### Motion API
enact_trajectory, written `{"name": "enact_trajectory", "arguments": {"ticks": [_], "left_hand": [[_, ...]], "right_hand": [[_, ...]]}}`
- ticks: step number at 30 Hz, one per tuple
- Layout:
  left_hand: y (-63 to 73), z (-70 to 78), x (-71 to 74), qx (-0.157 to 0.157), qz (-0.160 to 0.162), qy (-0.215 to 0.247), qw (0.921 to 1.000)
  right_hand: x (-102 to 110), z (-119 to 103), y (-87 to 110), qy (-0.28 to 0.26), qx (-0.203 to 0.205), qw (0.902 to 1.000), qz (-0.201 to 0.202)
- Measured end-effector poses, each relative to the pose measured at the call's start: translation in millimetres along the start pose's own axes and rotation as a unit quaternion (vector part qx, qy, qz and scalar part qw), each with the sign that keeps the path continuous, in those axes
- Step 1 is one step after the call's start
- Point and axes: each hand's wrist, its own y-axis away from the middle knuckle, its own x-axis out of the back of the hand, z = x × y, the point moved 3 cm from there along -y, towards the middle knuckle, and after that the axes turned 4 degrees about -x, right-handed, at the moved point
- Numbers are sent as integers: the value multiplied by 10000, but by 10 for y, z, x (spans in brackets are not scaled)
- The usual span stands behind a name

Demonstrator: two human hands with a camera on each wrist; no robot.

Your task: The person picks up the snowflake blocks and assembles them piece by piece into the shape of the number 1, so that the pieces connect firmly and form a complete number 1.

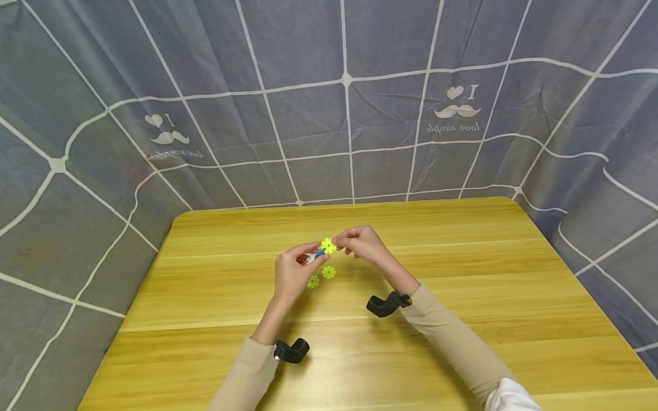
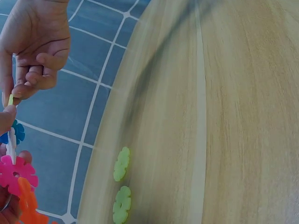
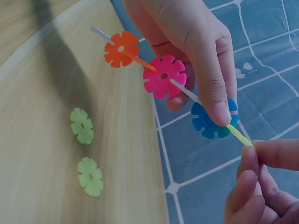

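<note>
My left hand (image 1: 292,275) grips a chain of notched plastic snowflake discs, its thumb on a blue disc (image 3: 210,122) at the chain's near end. Further along the chain come a white disc (image 3: 185,91) seen edge-on, a pink disc (image 3: 164,77) and an orange disc (image 3: 121,49). Between thumb and fingertips, my right hand (image 1: 364,244) pinches a yellow-green disc (image 1: 329,246). That disc appears edge-on in the right wrist view, its far edge at the blue disc by the left thumb.
Two loose yellow-green discs, one (image 1: 313,281) slightly nearer the left wrist and another (image 1: 329,272) beside it, lie flat on the wooden table (image 1: 216,285) below the hands. A grey curtain with white lines (image 1: 308,125) hangs behind the table's far edge.
</note>
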Motion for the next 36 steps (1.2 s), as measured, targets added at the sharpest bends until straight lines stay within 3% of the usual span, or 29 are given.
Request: {"name": "enact_trajectory", "arguments": {"ticks": [6,13,22,32,36], "left_hand": [[11,-20,6,24,36,178,9998],[21,-30,28,-28,48,299,9995],[33,-49,86,121,137,316,9993],[43,-61,120,672,20,495,9965],[43,-74,122,699,-73,490,9963]], "right_hand": [[5,14,2,-97,-2,10000,11],[11,32,-2,-98,212,9991,-341],[-6,84,-32,-77,262,9976,-640],[-166,315,-170,463,536,9952,-676],[-215,388,-209,626,427,9948,-674]]}}
